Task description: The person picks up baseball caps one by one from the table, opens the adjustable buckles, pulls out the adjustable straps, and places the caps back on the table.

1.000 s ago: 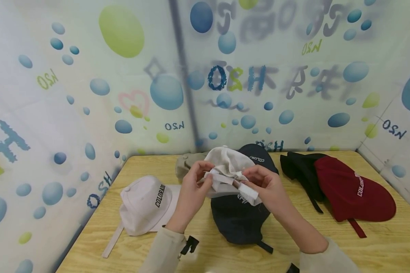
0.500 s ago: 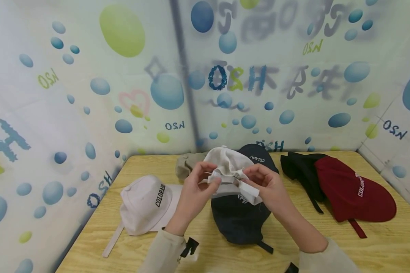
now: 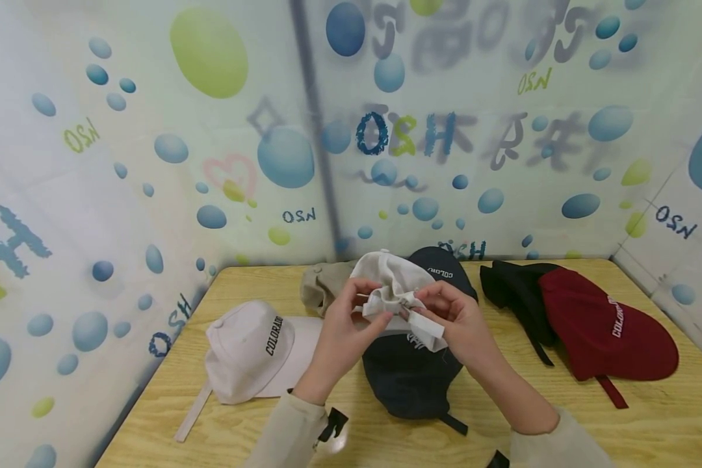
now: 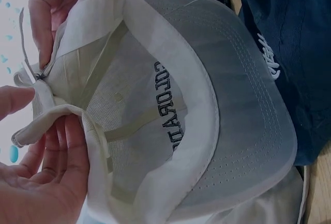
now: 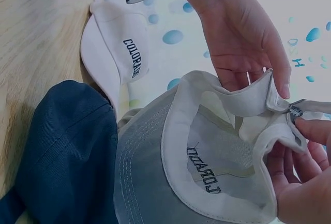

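An off-white cap (image 3: 389, 273) is held up by both hands above the table, its rear opening toward me. In the left wrist view its grey under-brim (image 4: 243, 94) and the reversed lettering inside the crown show. My left hand (image 3: 345, 328) pinches the left part of the back strap, with fingers inside the band and thumb outside. My right hand (image 3: 459, 322) pinches the right part, beside a small metal buckle (image 5: 296, 109). The strap's loose end (image 3: 428, 328) sticks out below the right fingers. Between the hands the band is bunched.
On the wooden table (image 3: 169, 390) a pale pink cap (image 3: 248, 354) lies left. A navy cap (image 3: 412, 377) lies beneath the held cap, another navy cap (image 3: 444, 270) behind, and a khaki cap (image 3: 318, 286) behind left. Black (image 3: 511, 292) and dark red (image 3: 602, 325) caps lie right.
My left hand has moved right, toward my right hand, so the strap between them has shortened and bunched up. The right hand has stayed nearly still.
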Available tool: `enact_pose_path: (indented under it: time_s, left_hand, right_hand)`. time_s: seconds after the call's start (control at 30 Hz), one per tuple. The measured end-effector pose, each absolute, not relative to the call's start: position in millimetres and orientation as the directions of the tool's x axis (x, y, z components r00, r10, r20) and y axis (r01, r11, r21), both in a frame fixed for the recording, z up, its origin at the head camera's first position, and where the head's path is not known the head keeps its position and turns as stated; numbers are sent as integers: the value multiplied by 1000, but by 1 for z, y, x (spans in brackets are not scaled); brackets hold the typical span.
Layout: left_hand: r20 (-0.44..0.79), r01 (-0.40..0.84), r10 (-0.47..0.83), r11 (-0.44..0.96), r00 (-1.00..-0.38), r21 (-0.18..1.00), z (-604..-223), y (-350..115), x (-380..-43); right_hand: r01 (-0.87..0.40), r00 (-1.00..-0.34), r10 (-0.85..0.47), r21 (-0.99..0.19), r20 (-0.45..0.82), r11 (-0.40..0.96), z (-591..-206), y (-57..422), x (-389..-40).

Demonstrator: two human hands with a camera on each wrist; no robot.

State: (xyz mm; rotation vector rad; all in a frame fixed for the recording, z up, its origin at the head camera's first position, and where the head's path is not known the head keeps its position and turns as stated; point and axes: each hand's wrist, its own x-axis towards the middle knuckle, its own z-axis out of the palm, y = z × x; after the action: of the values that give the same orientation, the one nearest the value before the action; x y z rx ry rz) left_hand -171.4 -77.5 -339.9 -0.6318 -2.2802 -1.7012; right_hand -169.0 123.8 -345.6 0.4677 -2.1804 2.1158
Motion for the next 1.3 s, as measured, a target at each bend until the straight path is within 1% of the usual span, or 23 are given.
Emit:
enact_pose_path:
  time_s: [0.27, 0.53, 0.8, 1.03, 1.3]
  left_hand:
    - [447, 488, 205, 241, -871, 839, -343, -75, -172]
    - [453, 497, 214, 253, -865, 830, -344, -73, -173]
    - [429, 476, 221, 254, -876, 842, -345, -72, -173]
    - [441, 490, 225, 274, -869, 827, -343, -69, -172]
    - [452, 504, 226, 309, -863, 807, -344, -68, -171]
  right_hand:
    - [-250, -949, -198, -968, 244, 8, -345, 124, -169]
    - [-282, -930, -254, -959, 266, 30, -347, 126, -172]
    - [-294, -926, -262, -954, 271, 50, -348, 126, -172]
    - [-306, -928, -246, -949, 279, 77, -350, 124, -172]
    - [-355, -907, -262, -934, 331, 48, -352, 123, -172]
